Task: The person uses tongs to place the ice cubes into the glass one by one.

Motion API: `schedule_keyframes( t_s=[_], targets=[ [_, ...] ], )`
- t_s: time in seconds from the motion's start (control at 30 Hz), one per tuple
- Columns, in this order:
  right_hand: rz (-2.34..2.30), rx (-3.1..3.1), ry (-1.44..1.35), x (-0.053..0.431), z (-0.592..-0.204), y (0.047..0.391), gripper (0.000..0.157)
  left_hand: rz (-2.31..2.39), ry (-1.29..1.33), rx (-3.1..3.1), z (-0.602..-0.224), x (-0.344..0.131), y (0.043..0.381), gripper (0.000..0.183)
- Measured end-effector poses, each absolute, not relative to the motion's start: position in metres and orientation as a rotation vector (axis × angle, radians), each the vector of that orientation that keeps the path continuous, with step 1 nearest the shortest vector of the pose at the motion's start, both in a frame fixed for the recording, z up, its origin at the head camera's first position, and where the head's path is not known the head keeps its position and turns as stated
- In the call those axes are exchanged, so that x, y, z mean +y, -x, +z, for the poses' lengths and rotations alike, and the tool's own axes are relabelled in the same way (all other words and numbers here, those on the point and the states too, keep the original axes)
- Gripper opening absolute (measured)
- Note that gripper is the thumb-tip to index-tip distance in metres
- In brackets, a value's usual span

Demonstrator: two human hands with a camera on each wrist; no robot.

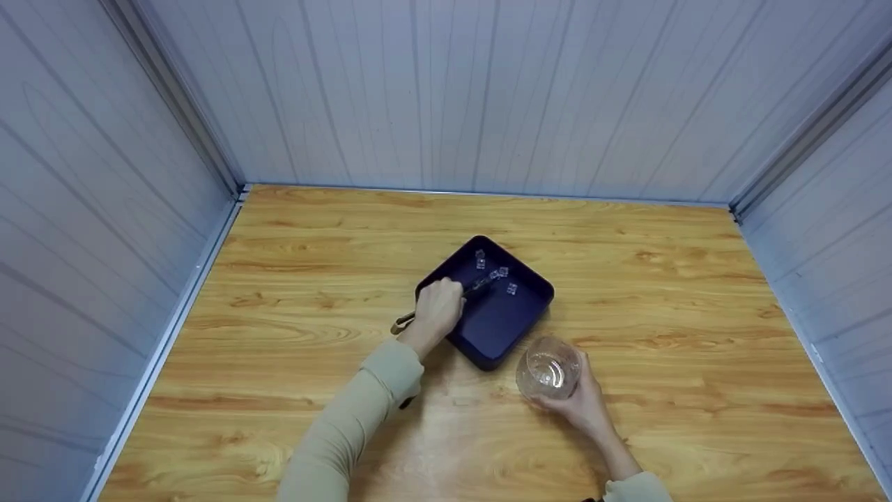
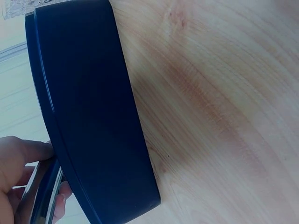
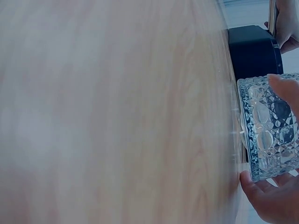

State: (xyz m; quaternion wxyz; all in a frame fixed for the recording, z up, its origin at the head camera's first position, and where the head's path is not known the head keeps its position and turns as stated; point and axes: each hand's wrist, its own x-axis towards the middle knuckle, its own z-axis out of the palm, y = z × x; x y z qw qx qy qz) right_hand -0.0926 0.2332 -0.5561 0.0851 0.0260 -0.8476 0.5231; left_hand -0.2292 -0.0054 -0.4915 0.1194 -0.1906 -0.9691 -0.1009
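My left hand (image 1: 439, 307) grips tongs (image 1: 479, 284) over the left side of a dark blue tray (image 1: 491, 331). Their tips meet a small clear cube (image 1: 500, 273) in the tray; whether it is pinched I cannot tell. Other clear pieces (image 1: 512, 288) that look like ice cubes lie close by. In the left wrist view the fingers wrap the tongs (image 2: 44, 196) beside the tray wall (image 2: 93, 107). With my right hand (image 1: 582, 401) I hold a clear cut-patterned glass (image 1: 549, 368) just right of the tray's near corner. The right wrist view shows thumb and fingers around the glass (image 3: 271, 126).
The wood-grain table (image 1: 313, 279) extends around the tray. Pale panel walls (image 1: 453, 97) enclose it at the back, left and right.
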Motion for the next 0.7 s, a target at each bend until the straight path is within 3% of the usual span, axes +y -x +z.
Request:
schedule_keyframes(
  t_s=[0.47,0.7],
  targets=[
    [1.542,-2.519,-0.107,0.221,-0.529,0.085,0.090,-0.382,0.581,-2.746,-0.487,-0.009,0.219,0.022],
    [1.517,-2.555,-0.059,0.231,-0.553,0.092,0.093,-0.432,0.603,-2.716,-0.483,-0.010,0.210,0.021]
  ],
)
